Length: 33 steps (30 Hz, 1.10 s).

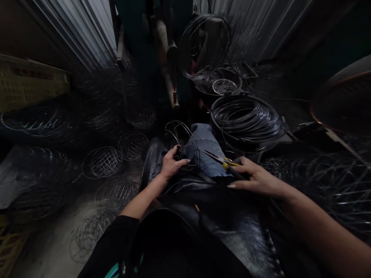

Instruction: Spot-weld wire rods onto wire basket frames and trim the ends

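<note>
Above my lap, my left hand is closed on a round wire frame made of thin bent metal loops. Its far loops rise over the blue denim of my knee. My right hand grips a pair of long-nose pliers with yellow and dark handles. The pliers' jaws point left at the wire frame, a short gap apart from it. Whether the jaw tips are fully closed is hard to see. A dark, shiny apron covers my lap.
A tub with coiled wire stands ahead on the right, a small bowl behind it. Machine electrodes hang ahead. Wire grids lie on the floor at left, near a yellow crate. More wire pieces are piled at right.
</note>
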Each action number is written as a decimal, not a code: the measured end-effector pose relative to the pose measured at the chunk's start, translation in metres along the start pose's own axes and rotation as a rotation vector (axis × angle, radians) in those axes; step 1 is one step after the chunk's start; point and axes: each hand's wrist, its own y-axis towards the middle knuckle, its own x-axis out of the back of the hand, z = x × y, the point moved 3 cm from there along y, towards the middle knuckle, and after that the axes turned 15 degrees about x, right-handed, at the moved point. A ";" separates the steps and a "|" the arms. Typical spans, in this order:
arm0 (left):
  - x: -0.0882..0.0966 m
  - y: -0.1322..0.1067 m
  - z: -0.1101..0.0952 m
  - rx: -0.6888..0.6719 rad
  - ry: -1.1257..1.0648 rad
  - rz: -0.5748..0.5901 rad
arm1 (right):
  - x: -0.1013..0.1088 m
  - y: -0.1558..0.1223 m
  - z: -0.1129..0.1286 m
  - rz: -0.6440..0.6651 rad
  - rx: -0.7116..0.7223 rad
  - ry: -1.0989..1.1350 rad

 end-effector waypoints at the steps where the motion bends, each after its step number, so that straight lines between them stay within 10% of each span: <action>1: 0.001 -0.002 0.002 0.001 0.019 0.003 | -0.003 0.015 0.006 0.002 0.008 -0.030; 33: 0.006 -0.011 0.010 -0.180 0.166 -0.001 | 0.001 0.039 0.061 0.049 -0.006 -0.534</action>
